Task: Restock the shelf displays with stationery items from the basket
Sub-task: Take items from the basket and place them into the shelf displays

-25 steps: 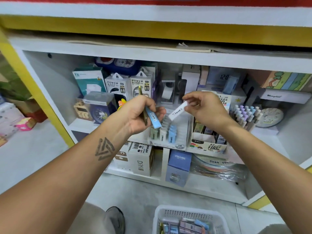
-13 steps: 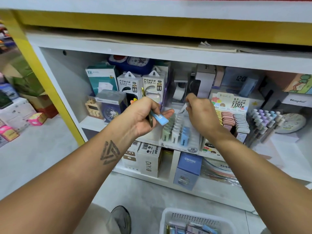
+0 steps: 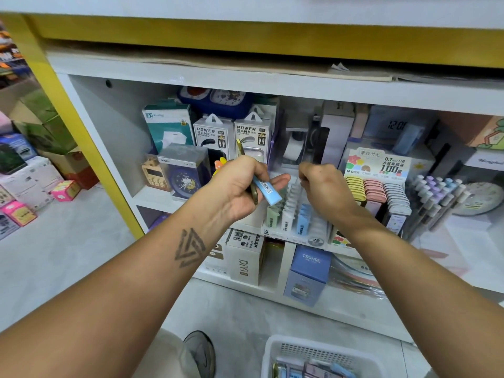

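Head view, left hand (image 3: 240, 184) gripping blue lead case (image 3: 266, 190), right hand (image 3: 321, 184) curled at display rack (image 3: 297, 214).

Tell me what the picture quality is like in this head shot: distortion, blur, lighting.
Head view: wide-angle lens bows the shelf edge and stretches both forearms toward the corners; lighting is soft and even, with dim recesses behind the power bank boxes; the left hand and its blue case are fairly sharp, the right hand slightly soft, the basket cropped at the bottom.

Light-blue lead case (image 3: 266, 191) sits tilted over the display tray (image 3: 296, 227) of green, white and blue cases; white basket (image 3: 275, 350) below holds more.
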`<state>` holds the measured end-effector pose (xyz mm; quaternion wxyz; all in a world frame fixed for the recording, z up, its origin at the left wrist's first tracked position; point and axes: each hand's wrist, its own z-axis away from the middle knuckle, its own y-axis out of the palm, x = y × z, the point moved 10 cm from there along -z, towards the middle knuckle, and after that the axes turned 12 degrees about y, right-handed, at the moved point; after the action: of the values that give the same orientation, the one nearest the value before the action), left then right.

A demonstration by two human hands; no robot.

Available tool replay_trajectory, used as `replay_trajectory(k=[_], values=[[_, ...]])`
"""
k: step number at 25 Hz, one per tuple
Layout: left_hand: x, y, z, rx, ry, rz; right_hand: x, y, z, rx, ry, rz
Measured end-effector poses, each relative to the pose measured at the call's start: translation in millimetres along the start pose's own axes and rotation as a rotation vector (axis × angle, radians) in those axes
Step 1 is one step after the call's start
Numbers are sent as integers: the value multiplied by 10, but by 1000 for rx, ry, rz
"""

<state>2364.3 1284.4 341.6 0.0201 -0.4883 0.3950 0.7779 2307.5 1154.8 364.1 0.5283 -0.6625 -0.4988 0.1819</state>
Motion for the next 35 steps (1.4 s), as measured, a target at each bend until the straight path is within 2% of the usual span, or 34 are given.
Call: replay_trajectory(k=[2,5,7,9,11,12,15,18,20,21,23,25,26,27,29,31,33,35], values=[[7,8,3,3,0,4,-15,77,3,39,14,-13],[-13,30,8,9,13,15,-34,209,-24,141,44,104],[-18,62,11,16,20,13,-17,143,-35,146,76,99],[-31,114,11,24,41,24,7,-5,-34,183,157,-232],[-56,182,-2,32,69,51,3,-71,14,345,302,-735],[-68,198,-25,25,85,49,12,-93,56,425,351,-891],[-73,245,-66,-18,138,31,26,-194,235,588,386,-1038],[19,390,-17,23,130,97,83,-288,402,620,337,-996],[65,436,-7,37,115,63,9,-381,389,498,343,-888],[87,436,-17,37,108,21,-64,-476,363,382,341,-766],[140,453,-16,62,76,-74,-97,-707,332,163,241,-325],[205,493,16,109,44,-133,49,-739,408,101,59,85],[221,492,14,107,48,-136,103,-675,464,132,-12,156],[216,477,7,93,64,-131,119,-626,503,183,-47,108],[173,426,-24,67,94,-130,52,-640,493,282,26,-193],[167,449,-23,113,75,-168,-128,-765,366,229,168,-483],[237,531,47,205,28,-231,-180,-845,280,195,218,-593],[291,596,116,272,-4,-256,-67,-773,266,285,186,-570]])
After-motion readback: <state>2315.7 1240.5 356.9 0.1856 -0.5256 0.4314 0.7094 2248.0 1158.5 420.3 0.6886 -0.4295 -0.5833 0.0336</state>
